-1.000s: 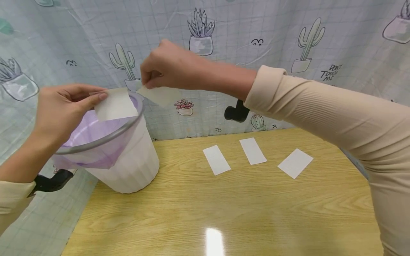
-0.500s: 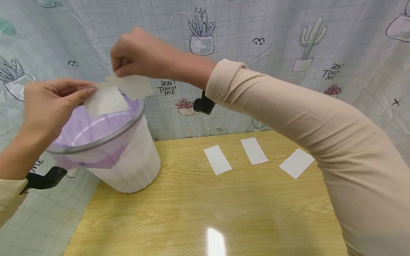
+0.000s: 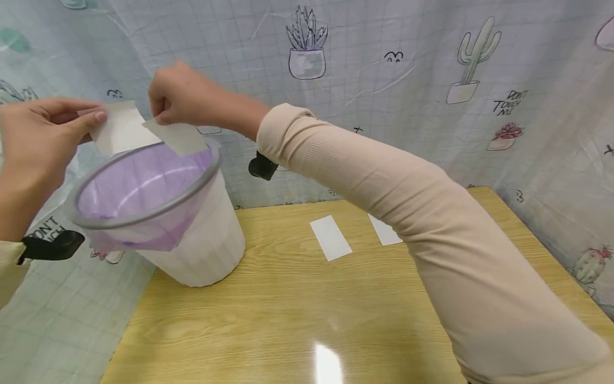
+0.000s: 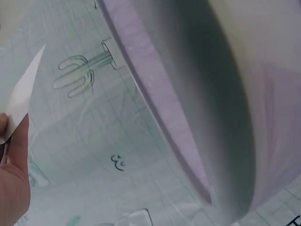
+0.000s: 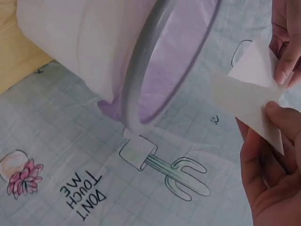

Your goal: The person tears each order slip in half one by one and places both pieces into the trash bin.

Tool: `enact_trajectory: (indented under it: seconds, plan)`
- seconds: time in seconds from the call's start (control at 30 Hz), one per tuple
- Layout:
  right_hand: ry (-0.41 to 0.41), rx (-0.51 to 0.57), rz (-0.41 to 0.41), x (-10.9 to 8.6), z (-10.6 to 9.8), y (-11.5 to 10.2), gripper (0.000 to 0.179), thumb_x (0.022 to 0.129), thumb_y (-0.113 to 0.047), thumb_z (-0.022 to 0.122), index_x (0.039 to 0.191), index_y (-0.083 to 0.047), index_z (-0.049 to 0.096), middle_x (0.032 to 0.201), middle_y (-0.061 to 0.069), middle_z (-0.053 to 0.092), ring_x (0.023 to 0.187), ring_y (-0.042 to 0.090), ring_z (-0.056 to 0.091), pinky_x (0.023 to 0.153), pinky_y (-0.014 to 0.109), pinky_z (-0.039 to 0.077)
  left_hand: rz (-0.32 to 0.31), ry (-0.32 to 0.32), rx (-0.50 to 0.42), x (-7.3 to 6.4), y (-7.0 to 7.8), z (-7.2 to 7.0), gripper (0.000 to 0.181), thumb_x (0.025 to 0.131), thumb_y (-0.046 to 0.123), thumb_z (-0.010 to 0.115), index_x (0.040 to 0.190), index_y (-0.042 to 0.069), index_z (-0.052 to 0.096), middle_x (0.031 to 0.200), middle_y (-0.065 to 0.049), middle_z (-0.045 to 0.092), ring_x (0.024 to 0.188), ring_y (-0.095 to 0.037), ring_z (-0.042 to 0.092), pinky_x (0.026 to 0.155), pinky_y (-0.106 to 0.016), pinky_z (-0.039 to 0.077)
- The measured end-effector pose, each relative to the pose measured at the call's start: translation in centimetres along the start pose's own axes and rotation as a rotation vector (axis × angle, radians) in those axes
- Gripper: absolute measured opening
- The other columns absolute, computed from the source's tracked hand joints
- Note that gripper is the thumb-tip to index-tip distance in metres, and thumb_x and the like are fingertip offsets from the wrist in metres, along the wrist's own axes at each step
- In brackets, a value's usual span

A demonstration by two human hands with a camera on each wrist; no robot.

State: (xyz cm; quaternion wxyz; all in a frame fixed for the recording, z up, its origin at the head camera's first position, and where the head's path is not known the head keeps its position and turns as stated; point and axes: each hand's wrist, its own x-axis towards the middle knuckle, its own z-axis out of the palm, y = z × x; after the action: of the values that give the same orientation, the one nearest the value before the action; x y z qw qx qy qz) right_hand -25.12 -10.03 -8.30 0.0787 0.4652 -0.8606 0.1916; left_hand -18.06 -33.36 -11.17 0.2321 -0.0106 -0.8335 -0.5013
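Over the far left rim of a white trash bin [image 3: 211,250], my left hand [image 3: 40,138] pinches a piece of white paper [image 3: 123,128] between thumb and fingers. My right hand [image 3: 187,98] pinches a second piece of white paper [image 3: 179,137] by its upper left corner, above the back of the bin's mouth. In the head view the two pieces stand close side by side; in the right wrist view they overlap. A purple liner [image 3: 144,184] lines the bin and folds over its grey rim. In the left wrist view the left hand's paper [image 4: 26,92] appears nearly edge-on.
On the wooden table [image 3: 268,314] lie a white paper card [image 3: 331,238] and another paper card [image 3: 384,230], the latter partly covered by the right sleeve [image 3: 384,186]. A curtain [image 3: 364,64] with cactus prints hangs behind and beside the table.
Both hands have moved left with their papers, which now hang by the bin's far rim. The right sleeve now hides the rightmost card and part of the middle one.
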Motion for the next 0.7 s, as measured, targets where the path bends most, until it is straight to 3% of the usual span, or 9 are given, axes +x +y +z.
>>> enact_trajectory:
  seconds: [0.1, 0.33, 0.53, 0.7]
  plan:
    - [-0.005, 0.04, 0.055, 0.7, 0.5, 0.1, 0.015, 0.099, -0.019, 0.069, 0.109, -0.016, 0.08, 0.11, -0.007, 0.075, 0.097, 0.003, 0.064, 0.085, 0.015, 0.048, -0.038, -0.006, 0.069, 0.4, -0.9, -0.7, 0.023, 0.094, 0.016, 0.073, 0.117, 0.016, 0.078, 0.086, 0.021, 0.068, 0.076, 0.006, 0.064, 0.067, -0.005, 0.049]
    - [-0.036, 0.121, 0.154, 1.9, 1.5, 0.3, 0.021, 0.1, -0.012, 0.064, 0.113, -0.017, 0.079, 0.113, -0.006, 0.075, 0.068, 0.006, 0.064, 0.066, 0.017, 0.053, -0.082, -0.007, 0.22, 1.0, -2.5, -1.4, 0.036, 0.098, 0.014, 0.069, 0.134, 0.016, 0.069, 0.091, 0.023, 0.061, 0.079, 0.004, 0.057, 0.063, -0.003, 0.047]
    - [-0.04, 0.126, 0.206, 2.5, 2.4, 0.7, 0.023, 0.099, -0.008, 0.063, 0.114, -0.015, 0.079, 0.115, -0.004, 0.074, 0.086, 0.008, 0.067, 0.067, 0.017, 0.056, -0.065, -0.022, 0.22, 1.6, -2.9, -1.3, 0.035, 0.095, 0.003, 0.068, 0.129, 0.014, 0.072, 0.091, 0.023, 0.062, 0.083, 0.002, 0.056, 0.065, -0.002, 0.046]
    - [-0.051, 0.169, 0.274, 3.0, 2.8, 0.8, 0.021, 0.099, -0.01, 0.064, 0.113, -0.016, 0.079, 0.114, -0.006, 0.073, 0.089, 0.01, 0.069, 0.064, 0.017, 0.057, -0.091, -0.031, 0.278, 1.9, -3.0, -1.2, 0.038, 0.094, 0.003, 0.071, 0.129, 0.017, 0.072, 0.088, 0.027, 0.06, 0.086, 0.002, 0.054, 0.064, -0.002, 0.044]
